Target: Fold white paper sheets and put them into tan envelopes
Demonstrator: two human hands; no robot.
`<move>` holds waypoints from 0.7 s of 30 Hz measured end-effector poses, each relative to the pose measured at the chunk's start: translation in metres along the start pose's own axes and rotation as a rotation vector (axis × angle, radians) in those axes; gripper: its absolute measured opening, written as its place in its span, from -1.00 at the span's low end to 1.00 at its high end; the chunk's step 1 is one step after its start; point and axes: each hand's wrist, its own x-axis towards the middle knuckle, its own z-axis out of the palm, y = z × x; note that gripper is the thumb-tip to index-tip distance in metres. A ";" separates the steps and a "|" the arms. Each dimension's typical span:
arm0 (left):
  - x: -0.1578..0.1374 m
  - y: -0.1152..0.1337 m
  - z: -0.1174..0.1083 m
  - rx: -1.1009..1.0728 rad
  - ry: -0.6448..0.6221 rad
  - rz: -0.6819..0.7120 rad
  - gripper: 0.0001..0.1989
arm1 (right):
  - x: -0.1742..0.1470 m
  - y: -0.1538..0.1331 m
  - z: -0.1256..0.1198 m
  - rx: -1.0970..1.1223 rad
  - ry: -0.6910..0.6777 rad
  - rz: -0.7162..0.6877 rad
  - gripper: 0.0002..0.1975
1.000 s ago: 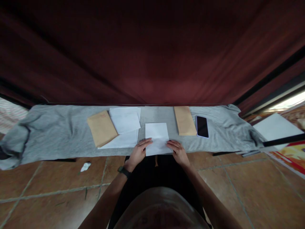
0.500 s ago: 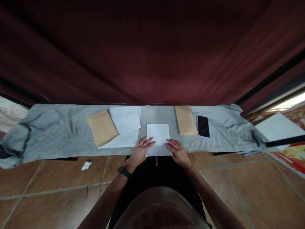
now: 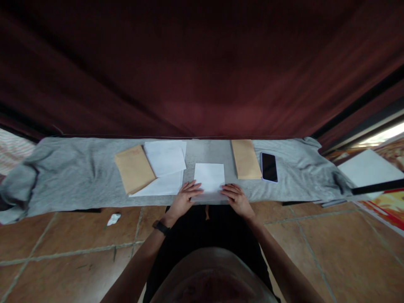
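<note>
A white sheet of paper (image 3: pixel 209 176) lies in front of me on the grey cloth. Its near edge is raised and curls up, with a shaded band along it. At the left near corner my left hand (image 3: pixel 184 200) is closed on the paper, fingers over its top. My right hand (image 3: pixel 238 200) grips the opposite corner in the same way. Both thumbs are mostly hidden. Left of the sheet are more white papers (image 3: pixel 166 158), partly under a stack of brown envelopes (image 3: pixel 135 168). To the right lies another stack of brown envelopes (image 3: pixel 246 160).
A phone (image 3: pixel 269 167) lies right of the envelopes. The grey cloth (image 3: pixel 78 168) covers a narrow bench before a dark red curtain (image 3: pixel 202 84). A crumpled white scrap (image 3: pixel 114 219) is on the tiled floor. A white board (image 3: pixel 369 168) stands at far right.
The near edge of the sheet has come up off the cloth and curled. My fingers, flatter on the paper before, have drawn in around its near corners.
</note>
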 end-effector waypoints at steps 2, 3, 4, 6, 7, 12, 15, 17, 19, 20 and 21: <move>-0.004 -0.001 0.000 -0.073 0.027 -0.007 -0.59 | -0.002 0.002 -0.002 0.022 0.007 -0.004 -0.67; -0.005 -0.001 0.000 -0.109 0.050 -0.018 -0.67 | -0.003 0.002 -0.002 0.030 0.010 0.000 -0.71; -0.006 -0.001 0.000 -0.143 0.074 -0.034 -0.74 | -0.003 0.001 -0.003 0.038 0.013 0.007 -0.74; -0.006 0.000 0.001 -0.199 0.136 -0.085 -0.85 | -0.001 -0.002 -0.003 0.050 0.024 0.041 -0.78; -0.005 0.001 0.002 -0.213 0.177 -0.118 -0.86 | 0.001 -0.004 -0.002 0.048 0.038 0.071 -0.78; 0.007 0.005 0.011 -0.184 0.349 -0.233 -0.69 | 0.015 -0.014 0.006 -0.071 0.139 0.254 -0.67; 0.020 0.008 0.012 -0.160 0.405 -0.322 -0.70 | 0.026 -0.018 0.012 -0.157 0.179 0.336 -0.68; 0.030 0.011 0.011 -0.105 0.393 -0.400 -0.68 | 0.033 -0.021 0.014 -0.223 0.184 0.393 -0.69; 0.039 0.015 0.009 -0.005 0.353 -0.474 -0.68 | 0.041 -0.024 0.015 -0.302 0.168 0.443 -0.72; 0.043 0.017 0.007 0.056 0.333 -0.507 -0.69 | 0.045 -0.025 0.015 -0.341 0.155 0.466 -0.73; 0.046 0.020 0.007 0.119 0.314 -0.536 -0.70 | 0.048 -0.027 0.014 -0.376 0.141 0.486 -0.75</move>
